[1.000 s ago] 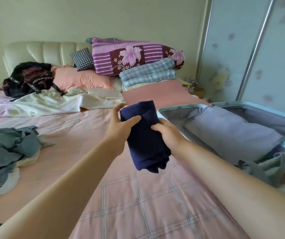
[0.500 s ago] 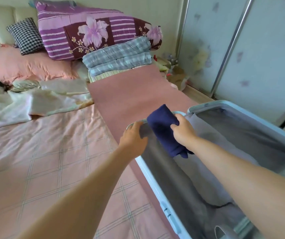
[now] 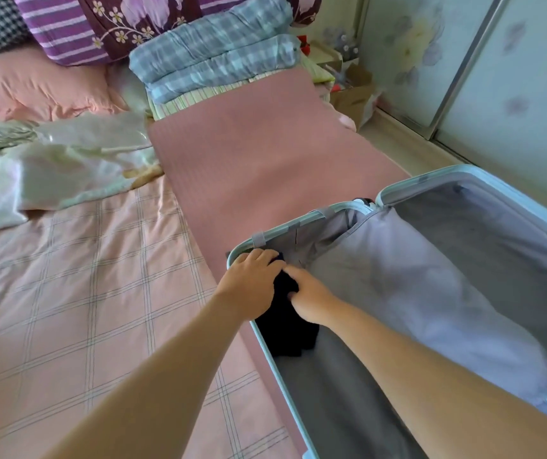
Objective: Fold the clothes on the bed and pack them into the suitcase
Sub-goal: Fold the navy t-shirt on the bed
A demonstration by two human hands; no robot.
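A light-blue suitcase [image 3: 431, 179] with grey lining lies open on the bed's right side. A folded navy garment [image 3: 290, 332] sits inside its near-left corner, against the left wall. My left hand [image 3: 252, 283] lies over the garment's top end at the suitcase rim, fingers curled onto it. My right hand [image 3: 310, 294] grips the garment from the right, thumb tucked into the fabric. Both hands hide the garment's upper part.
A lilac fabric layer [image 3: 414, 293] covers the suitcase's middle. A pink mat [image 3: 265, 154] runs ahead of it to stacked plaid quilts [image 3: 215, 61]. Crumpled pale sheets [image 3: 66, 160] lie on the checked bedsheet [image 3: 83, 293]. Sliding wardrobe doors [image 3: 503, 77] stand right, with a cardboard box [image 3: 353, 94] on the floor.
Both hands carried the navy garment from above the bed to the right and lowered it into the suitcase's near-left corner. My view followed toward the suitcase.
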